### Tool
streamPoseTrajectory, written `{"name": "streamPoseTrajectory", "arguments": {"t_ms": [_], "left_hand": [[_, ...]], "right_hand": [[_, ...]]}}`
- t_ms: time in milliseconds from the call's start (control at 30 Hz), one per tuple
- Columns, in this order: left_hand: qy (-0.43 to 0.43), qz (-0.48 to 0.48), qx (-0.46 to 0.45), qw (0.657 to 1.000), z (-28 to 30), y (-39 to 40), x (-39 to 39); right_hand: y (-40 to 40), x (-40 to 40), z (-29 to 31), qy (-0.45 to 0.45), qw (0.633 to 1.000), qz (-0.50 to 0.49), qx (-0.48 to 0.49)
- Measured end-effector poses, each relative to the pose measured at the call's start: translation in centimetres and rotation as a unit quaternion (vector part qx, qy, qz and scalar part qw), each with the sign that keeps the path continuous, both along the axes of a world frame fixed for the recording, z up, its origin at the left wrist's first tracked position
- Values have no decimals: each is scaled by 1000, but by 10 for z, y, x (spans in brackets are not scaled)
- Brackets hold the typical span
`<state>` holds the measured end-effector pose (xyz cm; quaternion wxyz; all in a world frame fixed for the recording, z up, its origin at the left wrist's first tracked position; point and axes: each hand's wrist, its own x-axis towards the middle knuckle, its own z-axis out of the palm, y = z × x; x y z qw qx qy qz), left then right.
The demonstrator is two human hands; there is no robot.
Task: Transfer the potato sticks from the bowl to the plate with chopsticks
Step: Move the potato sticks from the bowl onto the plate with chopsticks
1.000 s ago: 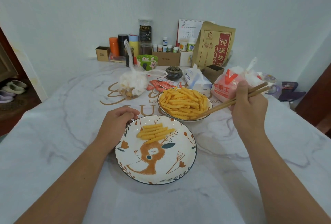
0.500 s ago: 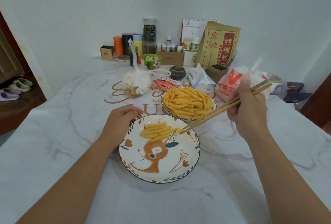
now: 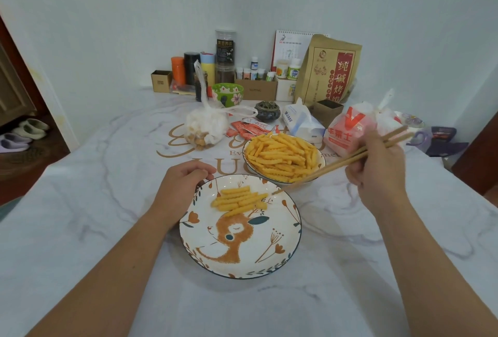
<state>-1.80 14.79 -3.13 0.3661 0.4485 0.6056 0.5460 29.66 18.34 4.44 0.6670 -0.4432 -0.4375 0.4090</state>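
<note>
A white bowl full of yellow crinkled potato sticks stands behind a deer-patterned plate. Several sticks lie in a small pile on the plate's far part. My right hand grips a pair of wooden chopsticks; their tips reach over the plate's far rim, just right of the pile, with no stick between them. My left hand rests with curled fingers against the plate's left rim.
On the marble table, behind the bowl, lie a knotted plastic bag of snacks, red sachets, a tissue pack and a red-white bag. Jars, bottles, boxes and a brown paper bag line the wall.
The chopsticks swung from the bowl to the plate carrying a stick, which now lies on the pile. My left hand stayed at the plate's rim.
</note>
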Motion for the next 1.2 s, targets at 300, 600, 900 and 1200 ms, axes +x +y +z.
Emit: {"name": "streamPoseTrajectory", "arguments": {"t_ms": [300,600,900,1200], "left_hand": [[5,2,-2,1000,-1,0,0],[0,4,-2,1000,0,-1,0],[-1,-3,-1,1000,0,-1,-1],[11,-1,-1,1000,0,-1,-1]], "right_hand": [[2,21,-6,-126,977,-96,146],[-1,9,-11,-189,966,-141,103],[-39,-36,10,-90,988,93,83],[-36,-44,-3,-77,978,136,141]]}}
